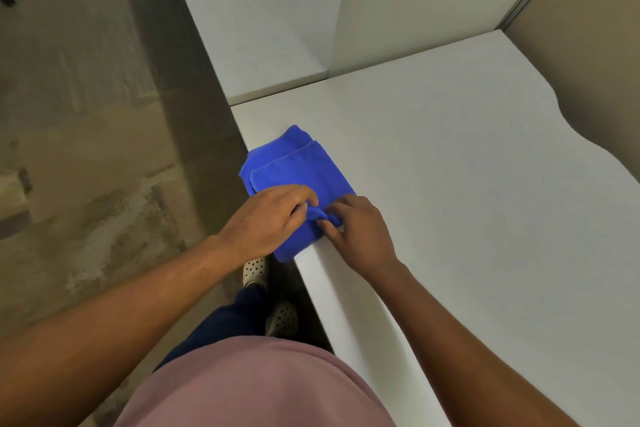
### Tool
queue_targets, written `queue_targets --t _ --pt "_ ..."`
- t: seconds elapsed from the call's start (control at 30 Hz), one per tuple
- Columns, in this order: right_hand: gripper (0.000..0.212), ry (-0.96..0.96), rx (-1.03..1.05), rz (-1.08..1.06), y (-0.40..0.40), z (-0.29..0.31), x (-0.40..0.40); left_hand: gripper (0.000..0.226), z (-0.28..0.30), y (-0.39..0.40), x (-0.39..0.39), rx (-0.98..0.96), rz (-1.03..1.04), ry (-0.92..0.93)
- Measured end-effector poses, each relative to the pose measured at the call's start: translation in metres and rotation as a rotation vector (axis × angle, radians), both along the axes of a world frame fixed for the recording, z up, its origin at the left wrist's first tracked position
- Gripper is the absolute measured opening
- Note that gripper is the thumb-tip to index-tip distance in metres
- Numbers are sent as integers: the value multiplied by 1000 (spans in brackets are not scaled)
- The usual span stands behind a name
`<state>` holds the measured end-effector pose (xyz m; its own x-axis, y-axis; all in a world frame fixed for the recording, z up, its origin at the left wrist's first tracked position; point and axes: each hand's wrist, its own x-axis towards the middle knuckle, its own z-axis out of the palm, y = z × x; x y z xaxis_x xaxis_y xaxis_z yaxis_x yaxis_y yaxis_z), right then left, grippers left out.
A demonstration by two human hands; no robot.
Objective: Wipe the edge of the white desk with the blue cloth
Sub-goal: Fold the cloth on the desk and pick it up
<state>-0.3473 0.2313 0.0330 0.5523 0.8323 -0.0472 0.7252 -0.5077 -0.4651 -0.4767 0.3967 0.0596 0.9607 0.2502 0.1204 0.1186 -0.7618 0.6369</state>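
A folded blue cloth (pixel 298 170) lies on the white desk (pixel 450 184), right at its left edge, with part of it hanging slightly over the side. My left hand (pixel 266 218) rests on the near part of the cloth and pinches a bunched fold. My right hand (pixel 360 229) sits beside it on the desk top, its fingertips pinching the same bunched fold from the right. The near corner of the cloth drapes over the desk's edge below my hands.
A second white desk (pixel 270 17) adjoins at the back, with a beige divider panel (pixel 433 10) standing between them. Beige partition walls (pixel 588 45) stand at the right. The concrete floor (pixel 86 149) lies to the left. My feet (pixel 256 270) stand close to the desk edge.
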Motion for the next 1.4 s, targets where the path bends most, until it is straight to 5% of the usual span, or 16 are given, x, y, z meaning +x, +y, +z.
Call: queue_targets --t 0.13,0.2,0.27,0.37,0.53,0.77,0.93,1.13,1.27,1.4 --pt "23 33 -7 -5 -3 -2 7 23 -4 3 -12 122 -119 -50" --pt "30 44 -37 28 -5 -2 10 28 -14 4 -17 223 -255 75" --pt "35 49 -51 62 -7 -1 10 28 -21 5 -21 215 -319 215" --pt "39 66 -27 41 -10 -2 10 32 -17 11 -13 140 -268 142" --pt "35 134 33 -393 -5 -6 1 24 -13 47 52 260 -229 45" --pt "40 252 -117 -633 9 -6 14 49 -27 117 141 615 -450 386" --pt "10 439 -19 -755 13 2 25 27 -24 127 157 481 -548 370" --pt "8 523 196 -903 16 49 47 13 23 137 176 74 -417 321" --pt "10 391 422 -889 18 105 63 10 70 145 186 -52 -314 63" --pt "18 21 497 -686 17 149 50 16 86 156 178 -47 -316 -212"
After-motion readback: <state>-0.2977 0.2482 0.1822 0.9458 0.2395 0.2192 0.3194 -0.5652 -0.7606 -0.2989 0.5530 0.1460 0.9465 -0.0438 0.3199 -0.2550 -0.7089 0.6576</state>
